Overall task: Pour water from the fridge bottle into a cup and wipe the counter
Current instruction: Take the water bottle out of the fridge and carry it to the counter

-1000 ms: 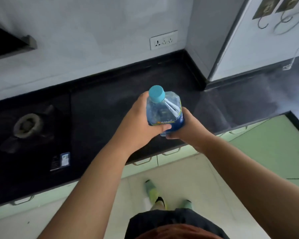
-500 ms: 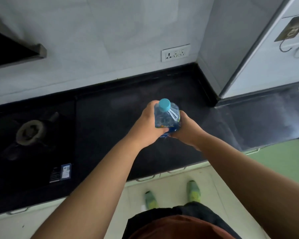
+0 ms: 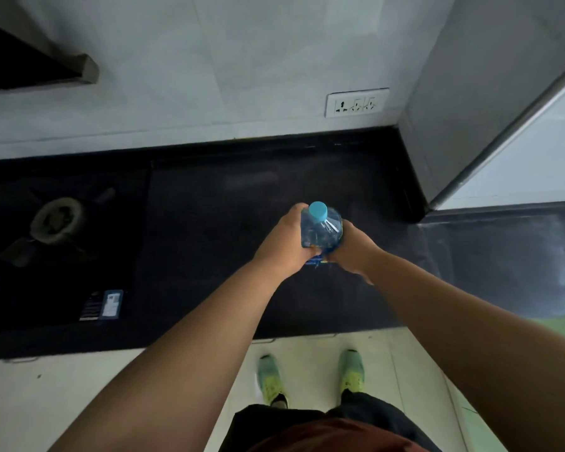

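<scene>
Gas burner, far left, set into the black hob, unlit and well apart from the work, so it plays no part here; printed label on the hob near its front edge; tabletop, dark stone, bare across the middle stretch, which probably explains why the bottle is brought to this spot; left hand, fingers curled and pressed against the bottle's left side; water bottle, clear plastic with a blue cap still screwed on, upright, clasped between both hands over the middle of the tabletop, whether its base touches the surface cannot be told; right hand, wrapped round the bottle's right side, the two-handed clasp apparently steadying it for setting down or opening; wall socket, above and behind; no cup or cloth in view, so pouring and wiping are judged not yet begun
</scene>
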{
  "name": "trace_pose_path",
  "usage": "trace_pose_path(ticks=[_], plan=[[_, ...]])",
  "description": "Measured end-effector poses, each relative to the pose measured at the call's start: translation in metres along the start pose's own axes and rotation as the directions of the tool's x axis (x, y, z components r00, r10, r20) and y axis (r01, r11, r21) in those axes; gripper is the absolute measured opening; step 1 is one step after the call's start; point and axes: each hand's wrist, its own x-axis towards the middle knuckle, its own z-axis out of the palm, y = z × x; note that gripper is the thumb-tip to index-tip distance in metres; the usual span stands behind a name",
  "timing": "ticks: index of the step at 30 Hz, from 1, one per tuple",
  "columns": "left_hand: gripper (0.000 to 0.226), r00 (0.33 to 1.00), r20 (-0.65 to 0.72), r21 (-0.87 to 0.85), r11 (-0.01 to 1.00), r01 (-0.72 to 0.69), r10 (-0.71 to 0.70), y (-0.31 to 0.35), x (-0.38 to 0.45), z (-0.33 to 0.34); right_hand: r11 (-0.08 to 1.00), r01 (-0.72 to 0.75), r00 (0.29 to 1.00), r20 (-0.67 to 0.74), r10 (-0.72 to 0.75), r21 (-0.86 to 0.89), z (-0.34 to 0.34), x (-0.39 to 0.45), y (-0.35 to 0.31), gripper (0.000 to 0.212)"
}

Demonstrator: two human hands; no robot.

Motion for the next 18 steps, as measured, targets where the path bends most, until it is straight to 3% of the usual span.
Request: trace_pose_path(ticks=[5,10,18], plan=[[0.082,0.996,0.049,0.036,0.997,0.071,-0.073,-0.009,-0.001,0.012,0.999,-0.033,0.997,0.069,0.033,0.002,0.014,0.006,0.016,0.069],[0.078,0.997,0.015,0.079,0.994,0.073,-0.075,-0.009,0.006,0.015,0.998,-0.034,0.999,0.01,0.034,0.045,0.012,0.008,0.013,0.054],[0.084,0.994,-0.028,0.195,0.975,0.109,-0.106,-0.01,0.021,0.012,0.994,0.083,0.974,-0.217,-0.065,0.073,0.022,0.005,0.008,0.083]])
